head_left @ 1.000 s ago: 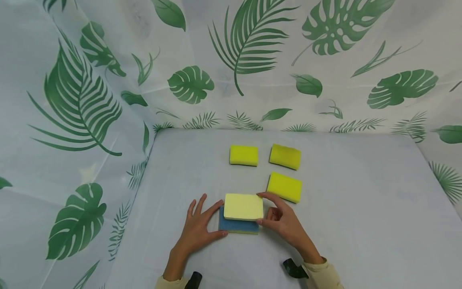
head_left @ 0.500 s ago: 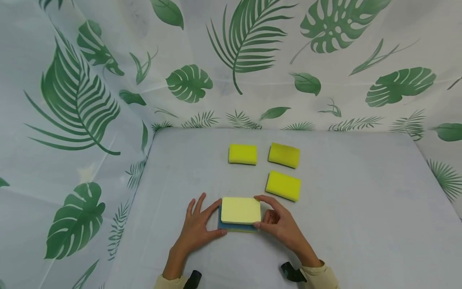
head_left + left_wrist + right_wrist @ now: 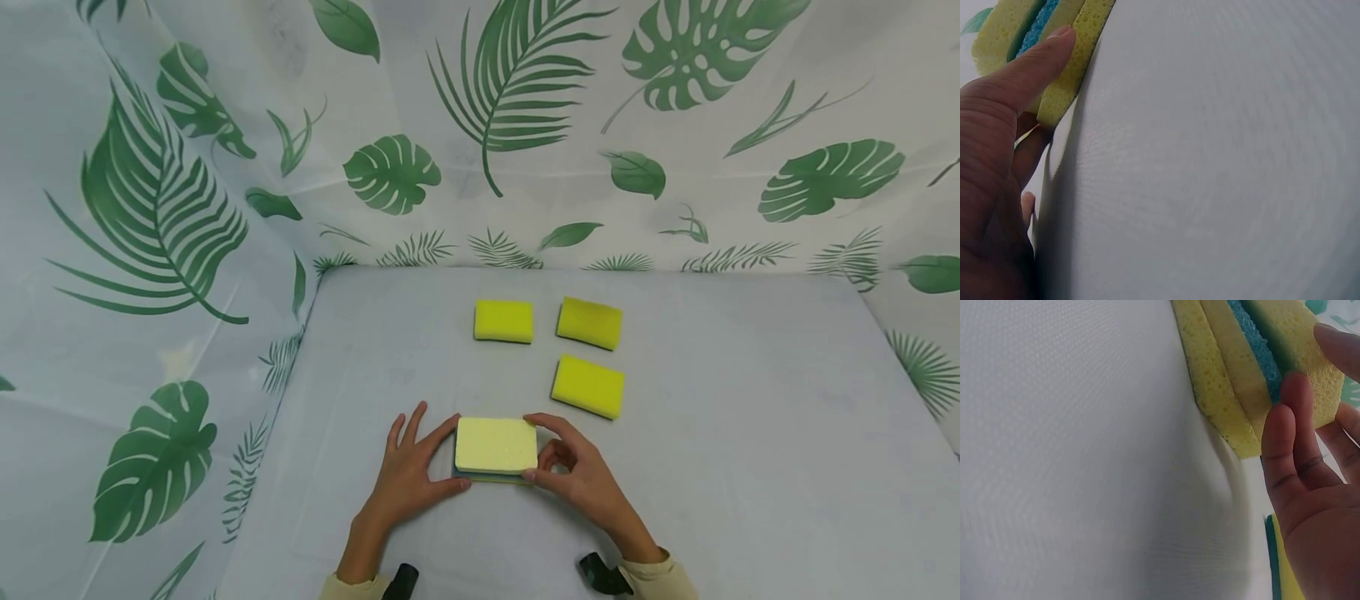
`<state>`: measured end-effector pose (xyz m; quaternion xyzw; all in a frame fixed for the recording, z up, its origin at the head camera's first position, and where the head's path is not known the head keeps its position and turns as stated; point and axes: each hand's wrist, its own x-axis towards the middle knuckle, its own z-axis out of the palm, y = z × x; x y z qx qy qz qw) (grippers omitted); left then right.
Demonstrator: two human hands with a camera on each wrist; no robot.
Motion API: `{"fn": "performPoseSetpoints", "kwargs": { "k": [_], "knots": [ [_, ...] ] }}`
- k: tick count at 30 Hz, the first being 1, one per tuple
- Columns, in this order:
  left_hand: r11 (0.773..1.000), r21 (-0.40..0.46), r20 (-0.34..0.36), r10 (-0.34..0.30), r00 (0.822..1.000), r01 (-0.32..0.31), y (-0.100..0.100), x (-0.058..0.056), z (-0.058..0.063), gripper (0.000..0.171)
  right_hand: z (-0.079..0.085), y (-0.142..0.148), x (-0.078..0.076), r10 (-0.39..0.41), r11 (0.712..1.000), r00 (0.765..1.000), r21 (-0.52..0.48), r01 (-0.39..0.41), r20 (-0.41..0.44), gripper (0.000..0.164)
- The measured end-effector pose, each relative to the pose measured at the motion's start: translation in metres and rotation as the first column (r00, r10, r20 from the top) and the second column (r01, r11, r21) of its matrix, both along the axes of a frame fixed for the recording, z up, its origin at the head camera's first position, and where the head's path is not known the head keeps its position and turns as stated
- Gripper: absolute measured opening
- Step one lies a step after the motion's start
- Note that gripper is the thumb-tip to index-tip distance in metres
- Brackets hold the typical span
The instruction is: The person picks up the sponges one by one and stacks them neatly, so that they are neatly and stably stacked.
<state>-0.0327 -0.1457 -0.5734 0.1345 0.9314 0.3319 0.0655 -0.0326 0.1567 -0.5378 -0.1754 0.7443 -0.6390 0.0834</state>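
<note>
A pale yellow sponge (image 3: pixel 495 446) with a green underside sits over a low stack of sponges, nearly lined up with it. My right hand (image 3: pixel 588 483) pinches this upper sponge at its right side, index finger at the far corner and thumb at the near one. Below it the left wrist view shows a blue-topped sponge (image 3: pixel 1040 25) and a yellow bottom sponge (image 3: pixel 1063 94). My left hand (image 3: pixel 408 475) holds the lower sponges by their left end between thumb and index finger, other fingers spread. Whether the upper sponge touches the blue layer is hard to tell.
Three bright yellow sponges lie apart beyond the stack: a back-left sponge (image 3: pixel 503 322), a back-right sponge (image 3: pixel 589 323) and a nearer right sponge (image 3: pixel 588 387). The white-covered table (image 3: pixel 750 417) meets leaf-printed cloth (image 3: pixel 397 175) at the back and left.
My right hand has brought the upper sponge slightly left and toward me, covering most of the blue layer beneath. My left hand has stayed in place.
</note>
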Motion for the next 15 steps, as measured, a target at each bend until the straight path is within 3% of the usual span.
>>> {"fn": "performPoseSetpoints", "kwargs": {
  "k": [15],
  "knots": [
    [1.0,-0.007,-0.004,-0.001,1.0,0.001,-0.0002,0.0006,0.0001,0.089,-0.0064,0.0013,0.0038,-0.018,1.0,1.0,0.024,0.018,0.019,0.071]
  ]
}}
